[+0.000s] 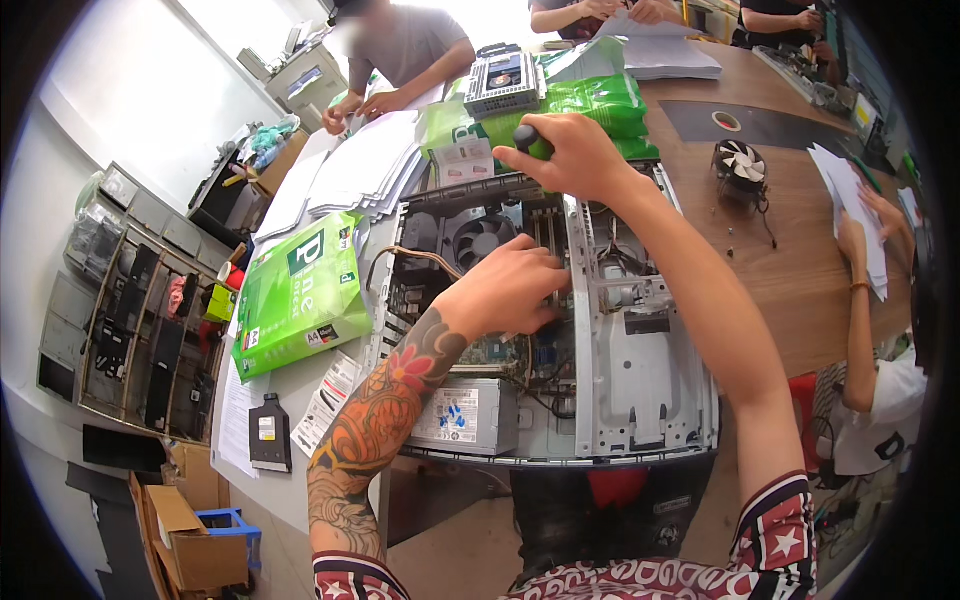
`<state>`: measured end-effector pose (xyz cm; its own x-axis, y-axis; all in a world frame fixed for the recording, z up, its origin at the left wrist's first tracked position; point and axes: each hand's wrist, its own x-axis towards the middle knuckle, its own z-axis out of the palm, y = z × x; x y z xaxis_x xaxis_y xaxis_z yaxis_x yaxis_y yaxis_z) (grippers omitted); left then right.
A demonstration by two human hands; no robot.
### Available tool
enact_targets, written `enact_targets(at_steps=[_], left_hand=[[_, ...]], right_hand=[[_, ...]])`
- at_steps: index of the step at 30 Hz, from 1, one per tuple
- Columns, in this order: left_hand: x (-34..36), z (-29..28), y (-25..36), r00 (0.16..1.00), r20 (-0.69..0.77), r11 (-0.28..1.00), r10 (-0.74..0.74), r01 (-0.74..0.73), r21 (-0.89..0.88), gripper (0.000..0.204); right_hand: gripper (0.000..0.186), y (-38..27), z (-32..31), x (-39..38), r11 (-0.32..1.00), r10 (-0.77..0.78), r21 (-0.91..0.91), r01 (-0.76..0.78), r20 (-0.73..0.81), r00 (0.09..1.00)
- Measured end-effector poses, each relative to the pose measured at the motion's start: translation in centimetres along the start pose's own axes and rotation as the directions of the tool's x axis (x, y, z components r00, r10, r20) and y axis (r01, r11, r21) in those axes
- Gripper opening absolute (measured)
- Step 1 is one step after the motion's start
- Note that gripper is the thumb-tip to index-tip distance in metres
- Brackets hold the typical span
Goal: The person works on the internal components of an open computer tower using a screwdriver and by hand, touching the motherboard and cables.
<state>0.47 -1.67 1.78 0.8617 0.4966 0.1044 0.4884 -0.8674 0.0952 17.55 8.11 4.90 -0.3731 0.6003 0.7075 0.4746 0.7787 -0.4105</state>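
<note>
An opened desktop computer case (pixel 655 390) lies on the table in front of me, its insides facing up. My right hand (pixel 585 155) is closed around a screwdriver (pixel 534 143) with a dark, green-tinged handle, held over the far edge of the case; its shaft is hidden. Down inside the case, my left hand (pixel 505 285) has its fingers curled beside the metal middle rail (pixel 582 330). Whatever those fingers hold is out of sight. Just beyond that hand sits a black fan (pixel 482 238). A power supply (pixel 462 415) rests at the near left of the case.
Green paper packs (pixel 300 290) lie left of the case and behind it (pixel 600 105), with a silver drive unit (pixel 502 82) on top. A cooler fan (pixel 742 165) and loose screws lie to the right. Co-workers handle paper stacks (pixel 365 165) around the table.
</note>
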Motion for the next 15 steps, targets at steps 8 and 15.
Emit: enact_targets(at_steps=[8, 15], left_hand=[[0.42, 0.52, 0.56, 0.99, 0.138, 0.993, -0.003, -0.014, 0.115, 0.015], [0.25, 0.3, 0.33, 0.996, 0.083, 0.983, 0.009, -0.025, 0.183, 0.012]], right_hand=[[0.055, 0.33, -0.01, -0.12, 0.991, -0.093, -0.102, 0.085, -0.081, 0.992], [0.052, 0.34, 0.28, -0.06, 0.993, -0.092, -0.077, 0.086, -0.084, 0.992]])
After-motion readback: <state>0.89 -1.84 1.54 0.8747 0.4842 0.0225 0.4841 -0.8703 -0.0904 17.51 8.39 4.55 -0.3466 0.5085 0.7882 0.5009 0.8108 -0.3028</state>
